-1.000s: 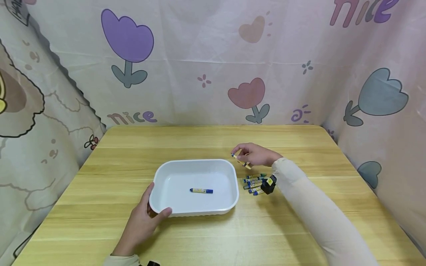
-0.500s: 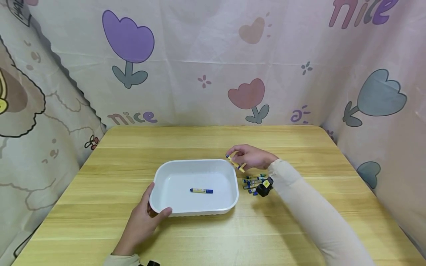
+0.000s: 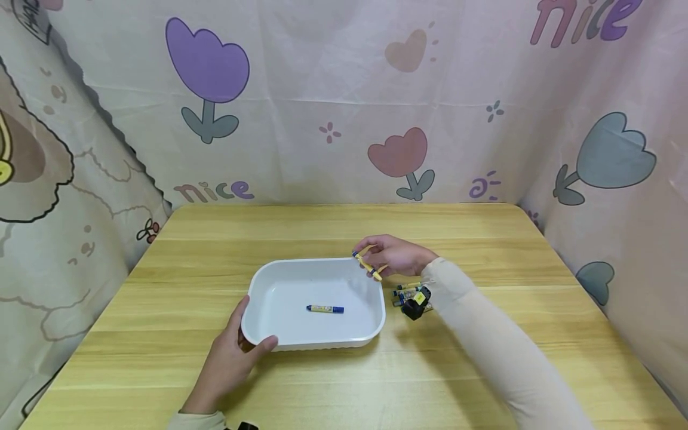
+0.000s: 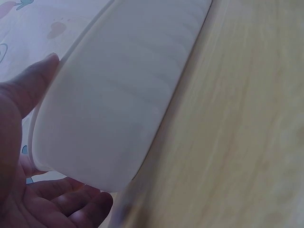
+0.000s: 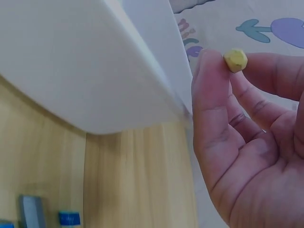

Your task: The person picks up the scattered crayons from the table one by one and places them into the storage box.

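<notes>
A white plastic tray (image 3: 287, 286) stands on the wooden table, with a blue crayon (image 3: 325, 309) lying flat inside it. My left hand (image 3: 223, 361) holds the tray's near left corner, thumb at the rim and fingers along the outer wall. Between thumb and fingertips of my right hand (image 3: 400, 255), a yellow crayon (image 3: 367, 266) with dark blue bands is pinched at a slant. It overlaps the tray's far right corner in the head view. The right wrist view shows the end of the yellow crayon (image 5: 236, 60) pointing at the camera.
Several crayons (image 3: 405, 292) lie in a small pile right of the tray, partly covered by the black wrist camera (image 3: 416, 303). The wooden table (image 3: 462, 221) ends at a printed cloth backdrop (image 3: 301, 161) behind and on both sides.
My right hand has moved left with the yellow crayon, from above the pile to the tray's far right corner. The left hand and the tray have stayed in place.
</notes>
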Action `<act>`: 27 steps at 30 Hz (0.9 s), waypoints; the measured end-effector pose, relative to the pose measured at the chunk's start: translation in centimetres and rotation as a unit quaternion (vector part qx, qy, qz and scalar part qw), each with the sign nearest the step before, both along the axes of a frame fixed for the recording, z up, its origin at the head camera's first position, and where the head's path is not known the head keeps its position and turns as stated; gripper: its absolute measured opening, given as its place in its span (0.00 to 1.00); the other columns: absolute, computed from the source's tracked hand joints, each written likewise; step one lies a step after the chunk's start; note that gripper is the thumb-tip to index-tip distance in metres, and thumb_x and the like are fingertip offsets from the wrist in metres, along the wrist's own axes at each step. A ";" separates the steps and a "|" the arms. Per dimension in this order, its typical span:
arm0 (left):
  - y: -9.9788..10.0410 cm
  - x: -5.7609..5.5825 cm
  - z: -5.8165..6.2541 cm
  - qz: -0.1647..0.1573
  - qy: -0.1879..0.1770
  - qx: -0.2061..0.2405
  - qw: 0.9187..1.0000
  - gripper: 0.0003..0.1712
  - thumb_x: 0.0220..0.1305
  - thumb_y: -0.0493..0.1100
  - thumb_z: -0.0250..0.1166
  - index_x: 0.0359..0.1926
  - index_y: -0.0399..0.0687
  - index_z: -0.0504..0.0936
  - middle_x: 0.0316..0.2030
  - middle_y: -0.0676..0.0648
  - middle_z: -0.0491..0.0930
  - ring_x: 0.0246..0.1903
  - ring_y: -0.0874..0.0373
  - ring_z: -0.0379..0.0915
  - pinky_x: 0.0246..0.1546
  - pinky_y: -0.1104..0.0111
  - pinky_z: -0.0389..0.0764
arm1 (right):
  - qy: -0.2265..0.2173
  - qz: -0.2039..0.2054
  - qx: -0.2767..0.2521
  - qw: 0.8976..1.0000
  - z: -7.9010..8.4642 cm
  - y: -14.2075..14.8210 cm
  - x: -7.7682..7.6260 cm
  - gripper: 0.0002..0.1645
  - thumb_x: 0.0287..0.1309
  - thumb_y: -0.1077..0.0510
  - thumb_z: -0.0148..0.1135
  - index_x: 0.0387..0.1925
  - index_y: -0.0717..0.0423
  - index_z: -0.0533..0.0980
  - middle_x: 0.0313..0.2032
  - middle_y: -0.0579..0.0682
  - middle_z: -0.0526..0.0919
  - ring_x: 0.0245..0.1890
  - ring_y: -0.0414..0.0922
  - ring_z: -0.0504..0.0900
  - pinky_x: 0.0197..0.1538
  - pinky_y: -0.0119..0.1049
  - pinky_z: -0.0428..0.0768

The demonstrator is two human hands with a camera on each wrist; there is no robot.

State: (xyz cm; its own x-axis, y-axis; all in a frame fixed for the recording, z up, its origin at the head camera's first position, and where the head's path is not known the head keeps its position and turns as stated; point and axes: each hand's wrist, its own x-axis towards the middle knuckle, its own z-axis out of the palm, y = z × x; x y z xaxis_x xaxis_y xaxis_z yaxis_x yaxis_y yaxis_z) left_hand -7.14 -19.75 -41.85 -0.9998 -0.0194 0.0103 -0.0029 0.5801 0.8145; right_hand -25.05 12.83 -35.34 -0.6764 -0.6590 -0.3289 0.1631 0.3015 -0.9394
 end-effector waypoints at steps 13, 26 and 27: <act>0.0 0.0 0.1 -0.005 0.005 -0.005 1.000 0.57 0.61 0.53 0.69 0.76 0.40 0.42 0.67 0.27 0.60 0.59 0.38 0.69 0.57 0.52 0.74 | -0.022 0.006 -0.028 0.999 0.0 -3.7 -0.6 0.23 0.71 0.64 0.48 0.65 0.64 0.63 0.44 0.65 0.75 0.32 0.47 0.80 0.35 0.36 0.82; -0.1 -0.1 0.2 -0.004 -0.003 -0.007 1.000 0.57 0.60 0.55 0.69 0.76 0.41 0.42 0.66 0.27 0.60 0.58 0.37 0.69 0.56 0.52 0.75 | -0.078 -0.021 -0.127 0.989 -2.2 -6.9 -0.1 0.19 0.71 0.65 0.47 0.61 0.65 0.66 0.35 0.53 0.78 0.29 0.43 0.79 0.31 0.31 0.81; -0.2 -0.1 0.2 -0.004 -0.003 -0.009 1.000 0.57 0.60 0.55 0.69 0.76 0.41 0.41 0.66 0.27 0.60 0.58 0.37 0.69 0.56 0.52 0.75 | -0.079 -0.023 -0.129 0.988 -2.5 -7.0 -0.1 0.18 0.71 0.65 0.48 0.59 0.64 0.67 0.35 0.53 0.79 0.29 0.43 0.79 0.31 0.31 0.81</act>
State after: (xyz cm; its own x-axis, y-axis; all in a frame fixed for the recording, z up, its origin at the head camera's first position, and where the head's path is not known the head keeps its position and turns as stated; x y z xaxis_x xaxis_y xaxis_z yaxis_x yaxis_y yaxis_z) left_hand -7.28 -19.91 -41.70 -0.9999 -0.0117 0.0055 -0.0025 0.5947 0.8040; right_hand -25.10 5.83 -37.80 -0.6617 -0.7042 -0.2573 0.3214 0.0437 -0.9459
